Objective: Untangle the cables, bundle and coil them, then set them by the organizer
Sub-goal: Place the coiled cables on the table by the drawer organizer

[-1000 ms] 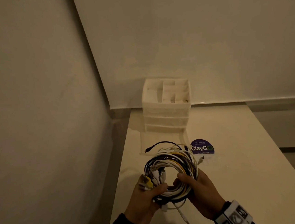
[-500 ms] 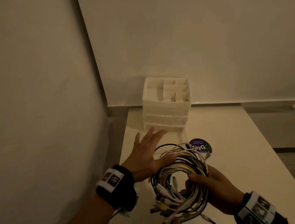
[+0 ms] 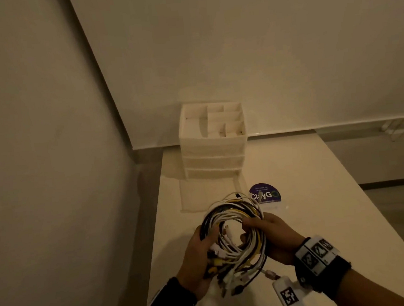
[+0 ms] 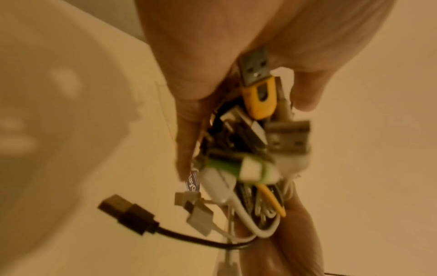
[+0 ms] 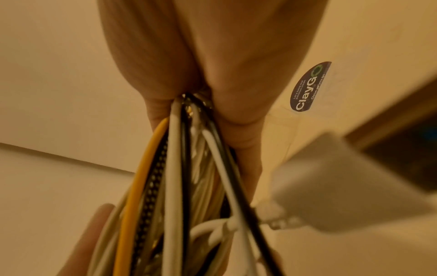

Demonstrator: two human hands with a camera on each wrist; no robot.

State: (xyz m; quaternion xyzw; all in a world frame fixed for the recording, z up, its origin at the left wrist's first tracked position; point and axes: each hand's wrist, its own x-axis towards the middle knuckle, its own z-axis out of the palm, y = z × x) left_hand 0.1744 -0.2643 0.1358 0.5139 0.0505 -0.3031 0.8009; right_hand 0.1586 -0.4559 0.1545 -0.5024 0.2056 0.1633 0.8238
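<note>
White-yellow cable coil (image 3: 235, 233) | left hand (image 3: 198, 263) grips | right hand (image 3: 274, 239) grips

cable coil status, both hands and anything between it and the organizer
Left hand and right hand both grip the cable coil, held over the table. Organizer stands beyond; only a flat sticker lies between.

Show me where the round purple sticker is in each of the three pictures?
Head: the purple sticker lies on the table, just beyond the cable coil, in front of the organizer.
Left wrist: only a sliver of it peeks out below the left hand.
Right wrist: upper right, beside the right hand.
Shared landmark: the yellow cable in the coil shows in all three.
</note>
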